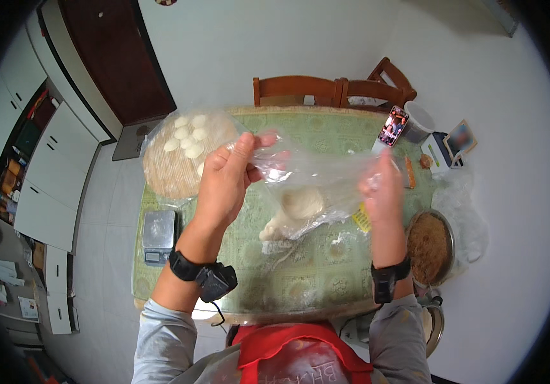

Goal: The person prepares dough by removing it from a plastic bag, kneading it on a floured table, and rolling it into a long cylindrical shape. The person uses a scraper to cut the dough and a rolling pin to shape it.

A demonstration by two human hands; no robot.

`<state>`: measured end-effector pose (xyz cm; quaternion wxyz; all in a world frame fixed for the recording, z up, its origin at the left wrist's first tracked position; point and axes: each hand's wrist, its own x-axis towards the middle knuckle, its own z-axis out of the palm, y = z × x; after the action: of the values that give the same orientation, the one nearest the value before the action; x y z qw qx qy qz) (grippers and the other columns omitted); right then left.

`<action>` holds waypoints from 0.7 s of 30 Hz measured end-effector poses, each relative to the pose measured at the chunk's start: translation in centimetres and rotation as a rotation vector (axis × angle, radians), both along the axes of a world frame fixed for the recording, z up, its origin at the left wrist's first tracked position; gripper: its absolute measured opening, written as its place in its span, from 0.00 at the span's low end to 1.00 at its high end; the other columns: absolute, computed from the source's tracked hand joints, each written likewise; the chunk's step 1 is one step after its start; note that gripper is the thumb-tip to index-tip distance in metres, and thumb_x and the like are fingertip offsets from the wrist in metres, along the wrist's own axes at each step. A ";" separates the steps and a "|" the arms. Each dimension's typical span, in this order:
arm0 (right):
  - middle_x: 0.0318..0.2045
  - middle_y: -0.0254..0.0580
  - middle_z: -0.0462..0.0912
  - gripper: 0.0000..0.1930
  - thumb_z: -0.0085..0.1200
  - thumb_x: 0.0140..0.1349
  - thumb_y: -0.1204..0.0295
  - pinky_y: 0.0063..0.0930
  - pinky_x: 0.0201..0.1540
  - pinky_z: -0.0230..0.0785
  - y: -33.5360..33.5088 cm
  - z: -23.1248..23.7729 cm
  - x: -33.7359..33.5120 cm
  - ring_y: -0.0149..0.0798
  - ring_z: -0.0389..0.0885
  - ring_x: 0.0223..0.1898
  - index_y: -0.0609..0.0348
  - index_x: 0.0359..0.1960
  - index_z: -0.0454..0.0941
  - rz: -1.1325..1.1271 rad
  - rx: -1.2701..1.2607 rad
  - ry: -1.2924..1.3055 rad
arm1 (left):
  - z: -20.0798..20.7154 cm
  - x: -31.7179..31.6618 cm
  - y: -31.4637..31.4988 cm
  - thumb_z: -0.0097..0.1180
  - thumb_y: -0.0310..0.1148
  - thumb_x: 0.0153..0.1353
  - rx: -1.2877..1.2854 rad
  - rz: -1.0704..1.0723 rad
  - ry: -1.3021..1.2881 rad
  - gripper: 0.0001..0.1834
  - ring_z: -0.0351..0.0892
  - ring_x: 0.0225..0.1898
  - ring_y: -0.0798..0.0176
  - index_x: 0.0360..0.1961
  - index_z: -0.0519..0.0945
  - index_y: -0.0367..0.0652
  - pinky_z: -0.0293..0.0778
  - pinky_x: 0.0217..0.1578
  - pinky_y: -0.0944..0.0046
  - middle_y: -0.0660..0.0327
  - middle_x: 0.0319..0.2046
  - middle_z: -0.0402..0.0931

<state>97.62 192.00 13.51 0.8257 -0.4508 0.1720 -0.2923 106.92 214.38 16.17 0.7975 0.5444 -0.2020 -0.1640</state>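
Observation:
A clear plastic sheet [316, 168] stretches between my two hands above the middle of the table. My left hand [227, 176] grips its left side, fingers closed on the film. My right hand [383, 185], slightly blurred, pinches the right side. Beneath the plastic and partly seen through it lies a pale lump of dough [303, 203]. Several small dough pieces [273, 232] rest by its lower left. Farther left, flattened dough rounds [185, 137] sit on a round woven mat [166, 169] with clear plastic over it.
A kitchen scale [159, 230] stands on the table [249, 291] at left. At right are a metal bowl of brown filling [430, 246], a lit phone [393, 125], a clear tub [419, 121] and crumpled plastic [463, 221]. Wooden chairs [297, 89] line the far edge.

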 end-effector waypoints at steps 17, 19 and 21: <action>0.50 0.56 0.69 0.18 0.39 0.71 0.67 0.42 0.59 0.68 -9.9 -2.6 7.9 0.49 0.72 0.53 0.75 0.50 0.63 -0.221 0.071 -0.404 | -5.3 6.5 -1.2 0.51 0.40 0.66 0.094 -0.051 -0.179 0.22 0.77 0.44 0.64 0.49 0.74 0.29 0.74 0.46 0.67 0.54 0.48 0.75; 0.53 0.57 0.66 0.19 0.38 0.71 0.67 0.44 0.62 0.65 -12.0 -5.1 8.6 0.48 0.70 0.54 0.76 0.51 0.61 -0.274 0.054 -0.424 | -9.4 6.7 -0.7 0.53 0.39 0.64 0.241 0.098 -0.198 0.23 0.76 0.46 0.63 0.52 0.72 0.29 0.74 0.46 0.67 0.52 0.49 0.74; 0.53 0.54 0.67 0.19 0.39 0.71 0.67 0.43 0.63 0.62 -13.4 -7.5 9.4 0.47 0.70 0.55 0.74 0.52 0.63 -0.354 0.033 -0.376 | -14.4 6.1 -0.5 0.58 0.40 0.60 0.335 0.188 -0.243 0.30 0.75 0.49 0.60 0.55 0.68 0.28 0.73 0.47 0.66 0.49 0.50 0.72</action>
<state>107.00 178.56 5.96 0.7863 -0.3378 0.0967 -0.5082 113.03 213.84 1.72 0.6775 0.7014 -0.2148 -0.0538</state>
